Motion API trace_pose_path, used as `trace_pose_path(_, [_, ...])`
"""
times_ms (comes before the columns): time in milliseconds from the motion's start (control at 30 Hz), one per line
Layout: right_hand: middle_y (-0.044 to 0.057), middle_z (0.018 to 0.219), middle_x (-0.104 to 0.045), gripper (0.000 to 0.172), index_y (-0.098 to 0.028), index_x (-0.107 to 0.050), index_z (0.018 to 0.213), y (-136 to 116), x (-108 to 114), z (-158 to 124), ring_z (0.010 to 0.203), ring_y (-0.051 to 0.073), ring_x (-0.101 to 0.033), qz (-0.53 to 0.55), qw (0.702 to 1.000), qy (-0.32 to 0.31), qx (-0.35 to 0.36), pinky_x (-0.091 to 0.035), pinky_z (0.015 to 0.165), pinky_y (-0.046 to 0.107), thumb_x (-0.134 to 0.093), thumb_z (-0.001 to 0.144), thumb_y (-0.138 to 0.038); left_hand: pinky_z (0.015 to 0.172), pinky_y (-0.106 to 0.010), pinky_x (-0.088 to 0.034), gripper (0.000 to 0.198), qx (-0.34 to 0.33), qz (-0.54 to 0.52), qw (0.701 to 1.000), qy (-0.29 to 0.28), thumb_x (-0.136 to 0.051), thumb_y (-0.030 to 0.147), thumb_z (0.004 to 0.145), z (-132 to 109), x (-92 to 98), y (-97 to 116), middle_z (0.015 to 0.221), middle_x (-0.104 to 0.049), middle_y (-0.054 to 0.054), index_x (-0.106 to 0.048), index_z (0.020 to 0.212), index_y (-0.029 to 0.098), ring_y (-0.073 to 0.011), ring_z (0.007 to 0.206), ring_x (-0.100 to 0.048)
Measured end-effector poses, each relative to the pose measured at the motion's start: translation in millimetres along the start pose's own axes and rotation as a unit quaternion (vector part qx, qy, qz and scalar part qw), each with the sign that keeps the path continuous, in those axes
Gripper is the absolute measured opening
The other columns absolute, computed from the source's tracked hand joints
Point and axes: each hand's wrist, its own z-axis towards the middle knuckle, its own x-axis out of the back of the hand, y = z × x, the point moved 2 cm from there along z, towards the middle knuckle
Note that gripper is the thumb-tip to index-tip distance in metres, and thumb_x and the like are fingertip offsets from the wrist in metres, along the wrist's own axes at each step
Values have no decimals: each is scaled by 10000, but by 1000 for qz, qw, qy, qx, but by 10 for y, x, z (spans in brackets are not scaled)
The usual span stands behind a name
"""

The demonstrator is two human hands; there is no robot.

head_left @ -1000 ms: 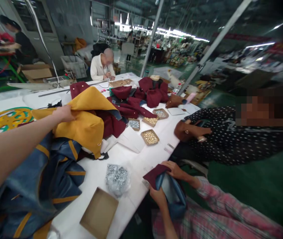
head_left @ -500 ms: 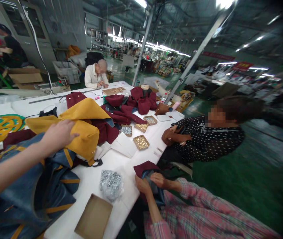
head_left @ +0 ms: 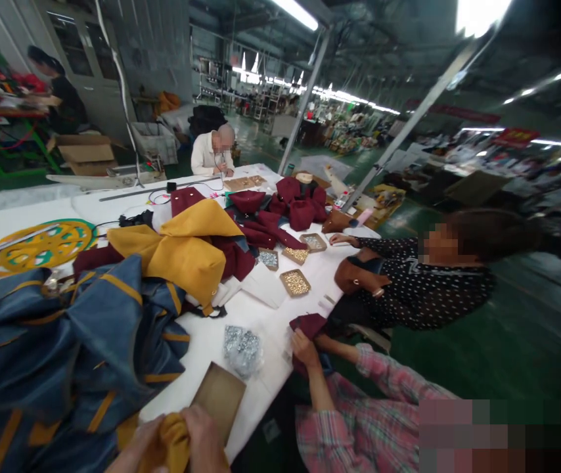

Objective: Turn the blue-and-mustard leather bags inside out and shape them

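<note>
At the bottom edge my left hand (head_left: 143, 441) and my right hand (head_left: 204, 439) are closed on a crumpled yellow fabric piece (head_left: 174, 436), one on each side. Its lower part is out of frame. A shallow cardboard box (head_left: 221, 394) lies just beyond my right hand. To the left spreads a heap of blue bags with yellow straps (head_left: 108, 328). Further up, yellow bag pieces (head_left: 186, 256) are piled against maroon ones (head_left: 236, 259). A clear plastic bag of silver metal fittings (head_left: 242, 349) rests on the white table.
Small trays of gold studs (head_left: 295, 283) and silver fittings (head_left: 267, 259) stand mid-table. A co-worker in a plaid sleeve (head_left: 320, 430) handles a maroon piece at the right edge. Another in dotted clothing (head_left: 408, 282) sits behind, and one in white (head_left: 205, 154) at the far end.
My left hand has drawn back from the yellow pile to the bottom edge. Both my hands now grip a yellow piece there. The dotted-sleeved person's hand has reached toward the trays.
</note>
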Motion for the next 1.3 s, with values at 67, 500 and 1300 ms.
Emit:
trace_pose_path(67, [53,1136,-834,214,-312,-828,1097,-2,-439,-105,1061,303,-799,-38,999,28,2,-658,930,452,-615,1103,-330,1399,-554,-494,784,8,3,1000,-1,-762,724,863,-135,47,132,1699,-651,-54,-714,1571,390,-421,1614,-583])
trace_pose_path(500, [82,1059,-810,161,-222,-762,1093,-35,-761,-272,970,257,-774,-199,974,57,88,-626,875,360,-601,1097,-210,1129,-531,-524,827,34,93,992,-80,-977,819,686,56,237,1545,1274,-755,-154,-682,1208,250,-405,1238,-691])
trace_pose_path(1300, [122,1202,-849,428,-173,-784,1290,404,-832,259,1108,271,-800,-288,922,-243,95,-576,966,346,-550,961,-30,1391,-343,-444,834,264,59,963,8,-594,-57,790,-46,-429,623,1652,-682,-129,-616,1587,189,-222,1568,-629])
